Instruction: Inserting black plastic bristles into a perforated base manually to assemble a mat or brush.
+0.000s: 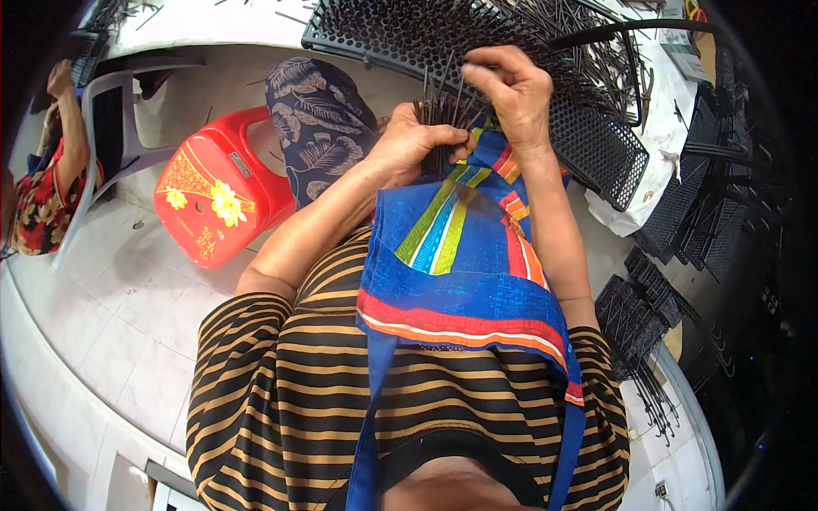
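Note:
My left hand [413,143] is wrapped round an upright bundle of thin dark rods [440,112], held over my lap above the blue apron [477,230]. Just to its right, my right hand [515,92] is raised with thumb and forefinger brought together. One thin rod appears to be pinched at those fingertips, beside the top of the bundle; blur hides the exact contact. Beyond both hands lies a black perforated tray [607,162], with many similar dark rods [400,34] standing in its holes and others loose in a heap on its right.
A red stool [204,192] with yellow flowers stands to my left. Past it, another person's arm [72,140] is raised near a pale chair [128,119]. Black perforated racks [682,183] are piled at my right, and more dark racks with hooked wires [637,311] lie lower down.

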Demonstrator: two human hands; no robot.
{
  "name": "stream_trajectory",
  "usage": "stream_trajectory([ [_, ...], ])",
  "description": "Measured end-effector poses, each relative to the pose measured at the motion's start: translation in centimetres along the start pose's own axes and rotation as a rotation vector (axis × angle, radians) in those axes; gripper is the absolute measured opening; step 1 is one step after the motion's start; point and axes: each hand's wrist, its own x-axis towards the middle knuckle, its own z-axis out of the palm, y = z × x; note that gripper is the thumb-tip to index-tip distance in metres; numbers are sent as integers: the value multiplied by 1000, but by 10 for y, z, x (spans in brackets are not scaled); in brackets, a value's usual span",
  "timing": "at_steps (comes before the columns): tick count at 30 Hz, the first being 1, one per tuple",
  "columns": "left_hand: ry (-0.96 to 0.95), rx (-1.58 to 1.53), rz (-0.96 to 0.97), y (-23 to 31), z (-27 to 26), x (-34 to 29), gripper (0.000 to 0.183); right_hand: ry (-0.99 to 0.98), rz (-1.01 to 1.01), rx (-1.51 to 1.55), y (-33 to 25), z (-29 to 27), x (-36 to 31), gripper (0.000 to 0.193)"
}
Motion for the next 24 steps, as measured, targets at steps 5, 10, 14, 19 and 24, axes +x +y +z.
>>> stream_trajectory([
  [5,-19,38,-27,2,4,-1,23,2,309,611,-3,-4,-5,6],
  [10,76,-27,-105,-5,-1,0,13,342,110,531,1,-7,3,6],
  [14,154,-69,-95,-6,-1,6,12,477,-97,193,21,5,9,7],
  [19,216,-78,-53,-1,2,8,11,457,-162,47,16,6,15,10],
  [24,224,-159,-49,1,7,9,13,459,-224,28,13,4,12,10],
])
